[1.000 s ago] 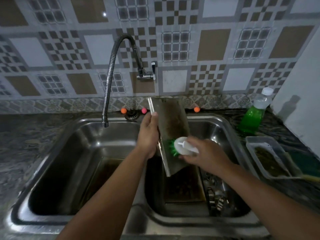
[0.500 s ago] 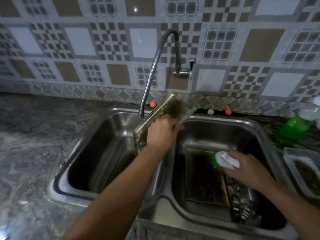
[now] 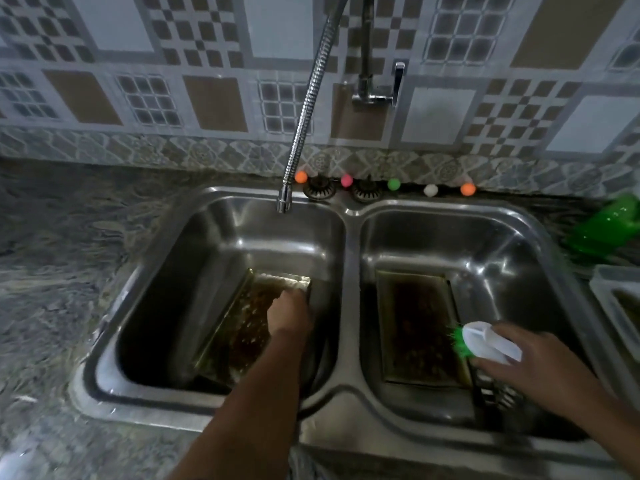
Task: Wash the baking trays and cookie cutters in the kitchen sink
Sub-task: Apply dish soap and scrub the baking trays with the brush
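White plastic fills the right hand (image 3: pixel 530 362): its fingers are curled over the back of a scrubbing brush (image 3: pixel 485 344) with green bristles, held low over the right basin of the steel sink (image 3: pixel 349 237). The bristles point left, toward a dark, stained baking tray (image 3: pixel 415 327) lying flat on the floor of that basin; whether they touch its right rim I cannot tell. Just below the brush, under the wrist, some metal pieces (image 3: pixel 498 393) sit in the basin's near right corner, too dim to make out properly.

Across the divider, the left hand (image 3: pixel 287 317) reaches down into the left basin with its fingers bent onto the far right end of a second baking tray (image 3: pixel 239 323). That tray sits tilted, its left side riding up against the basin wall. The fingertips are blurred, so I cannot tell whether they grip the rim or only press on it.

Over the left basin hangs the spout of a flexible metal tap (image 3: pixel 304 109), its valve fixed to the patterned tile wall. Small coloured balls (image 3: pixel 393 184) line the ledge behind the sink beside two strainer plugs (image 3: pixel 319 187). On the speckled worktop (image 3: pixel 62 271) at far right stand a green bottle (image 3: pixel 609 226) and the corner of a pale plastic container (image 3: pixel 620 299).
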